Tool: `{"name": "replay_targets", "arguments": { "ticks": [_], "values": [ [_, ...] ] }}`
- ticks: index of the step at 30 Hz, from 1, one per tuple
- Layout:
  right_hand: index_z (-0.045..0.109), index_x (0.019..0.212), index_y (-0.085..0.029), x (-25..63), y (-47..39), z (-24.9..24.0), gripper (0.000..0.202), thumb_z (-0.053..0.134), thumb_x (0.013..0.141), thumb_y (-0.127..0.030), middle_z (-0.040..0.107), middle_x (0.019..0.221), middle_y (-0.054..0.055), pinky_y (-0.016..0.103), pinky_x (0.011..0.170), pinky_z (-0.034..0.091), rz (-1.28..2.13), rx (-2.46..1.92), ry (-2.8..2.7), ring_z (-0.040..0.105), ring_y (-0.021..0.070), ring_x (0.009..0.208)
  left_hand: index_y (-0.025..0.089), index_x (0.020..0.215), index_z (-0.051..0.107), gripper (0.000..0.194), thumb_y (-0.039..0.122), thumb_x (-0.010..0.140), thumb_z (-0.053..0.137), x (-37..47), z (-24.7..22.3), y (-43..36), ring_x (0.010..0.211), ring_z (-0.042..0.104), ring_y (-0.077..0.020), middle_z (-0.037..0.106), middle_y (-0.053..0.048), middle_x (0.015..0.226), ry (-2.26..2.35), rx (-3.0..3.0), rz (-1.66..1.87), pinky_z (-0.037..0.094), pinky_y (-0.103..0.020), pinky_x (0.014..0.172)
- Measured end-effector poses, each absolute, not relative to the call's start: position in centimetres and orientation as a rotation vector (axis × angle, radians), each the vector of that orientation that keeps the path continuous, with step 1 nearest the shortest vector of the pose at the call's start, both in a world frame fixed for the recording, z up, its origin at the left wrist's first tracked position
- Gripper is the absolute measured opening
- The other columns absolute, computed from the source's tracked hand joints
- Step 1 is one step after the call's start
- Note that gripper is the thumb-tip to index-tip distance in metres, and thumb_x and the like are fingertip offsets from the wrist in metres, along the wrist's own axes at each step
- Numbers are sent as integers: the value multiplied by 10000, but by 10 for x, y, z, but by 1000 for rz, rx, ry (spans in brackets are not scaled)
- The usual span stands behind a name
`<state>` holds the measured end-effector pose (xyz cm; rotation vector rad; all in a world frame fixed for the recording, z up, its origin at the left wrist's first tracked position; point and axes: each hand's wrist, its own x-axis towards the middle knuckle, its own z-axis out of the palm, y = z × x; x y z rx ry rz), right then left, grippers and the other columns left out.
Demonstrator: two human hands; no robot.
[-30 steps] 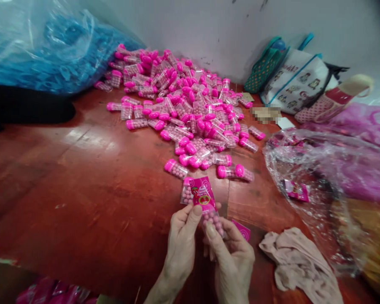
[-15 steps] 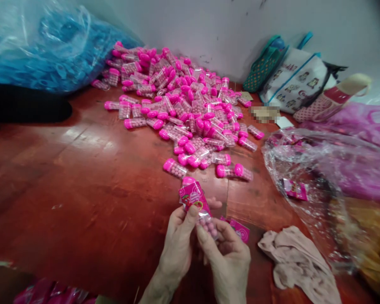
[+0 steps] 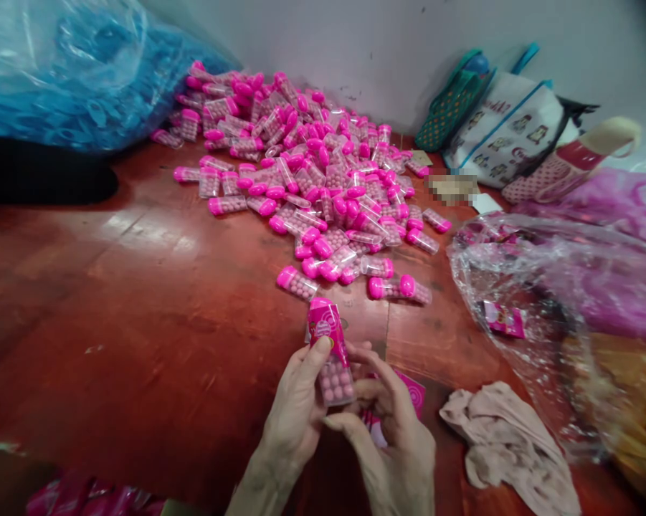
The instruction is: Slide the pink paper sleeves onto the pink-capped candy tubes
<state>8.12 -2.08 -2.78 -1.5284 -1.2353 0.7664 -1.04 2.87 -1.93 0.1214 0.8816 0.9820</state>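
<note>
— Where is the container [image 3: 336,387]?
— In front of the pile [image 3: 301,175], gripped in the left hand [image 3: 295,398], a pink wrapper [image 3: 325,319] above its visible pink balls.
— And the right hand [image 3: 395,423]?
— Loosely curved at the container's lower end, thumb and fingers parted.
— Around the pile?
— A blue-filled bag [image 3: 86,86] left, a tote [image 3: 508,129] right.

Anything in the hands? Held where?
Clear container of pink balls: left hand grips its middle, thumb on the printed wrapper. Right hand is by its lower end; contact unclear.
</note>
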Motion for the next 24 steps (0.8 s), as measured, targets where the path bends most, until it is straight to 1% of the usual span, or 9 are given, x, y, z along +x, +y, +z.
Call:
{"name": "replay_targets", "arguments": {
  "ticks": [2, 4, 9, 12, 15, 17, 19, 21, 24],
  "values": [
    [481, 1306, -236, 84, -20, -30, 620, 720, 734, -203, 712, 1020, 53, 242, 711, 572, 545, -1491, -1410, 703, 183, 775, 84, 791, 683, 228, 305, 778, 627, -11, -19, 30, 716, 657, -200, 719, -113, 770, 925, 138, 988, 506, -301, 688],
    [483, 1309, -240, 86, -20, -33, 596, 703, 757, -185, 684, 1103, 61, 245, 772, 561, 385, -1434, -1538, 695, 199, 863, 82, 759, 685, 213, 290, 769, 637, -11, -19, 29, 702, 652, -190, 718, -111, 753, 916, 184, 987, 500, -293, 697],
    [546, 1245, -262, 90, -19, -36, 466, 665, 796, -220, 685, 1100, 35, 230, 749, 572, 304, -1413, -1533, 684, 201, 910, 70, 759, 703, 307, 348, 809, 582, -6, -17, 27, 829, 648, -229, 719, -142, 814, 808, 240, 937, 478, -334, 813],
    [566, 1219, -272, 95, -18, -35, 476, 687, 771, -168, 676, 1115, 32, 245, 776, 571, 416, -1376, -1511, 675, 211, 940, 66, 793, 709, 323, 358, 816, 573, -5, -16, 26, 909, 635, -252, 719, -151, 856, 804, 234, 941, 451, -361, 875],
    [601, 1177, -303, 100, -16, -37, 483, 705, 739, -130, 675, 1120, 22, 298, 836, 555, 747, -1388, -1348, 669, 222, 956, 94, 916, 701, 292, 338, 827, 568, -4, -17, 24, 985, 610, -251, 718, -130, 915, 788, 216, 1014, 420, -368, 921],
    [618, 1154, -318, 100, -15, -38, 456, 700, 742, -140, 692, 1086, 18, 318, 818, 563, 987, -1415, -1129, 682, 221, 922, 112, 994, 685, 291, 321, 844, 548, -4, -17, 23, 1034, 587, -248, 709, -122, 975, 787, 223, 1069, 405, -365, 939],
    [636, 1131, -312, 97, -16, -40, 422, 696, 744, -155, 706, 1054, 24, 319, 782, 576, 1111, -1418, -961, 695, 220, 877, 111, 1039, 671, 305, 308, 861, 520, -4, -18, 22, 1063, 571, -254, 696, -129, 1021, 798, 249, 1093, 400, -368, 945],
    [659, 1103, -288, 92, -18, -41, 398, 709, 727, -168, 715, 1030, 37, 324, 758, 583, 1109, -1416, -888, 699, 230, 855, 106, 1062, 663, 321, 305, 873, 498, -3, -20, 22, 1066, 569, -262, 689, -141, 1040, 806, 265, 1095, 404, -377, 941],
    [680, 1077, -236, 85, -22, -39, 381, 727, 702, -190, 718, 1011, 75, 352, 748, 585, 983, -1484, -842, 696, 258, 853, 103, 1101, 644, 354, 324, 884, 473, 0, -22, 20, 1043, 584, -271, 688, -154, 1038, 791, 252, 1054, 416, -396, 923]
  ]
}}
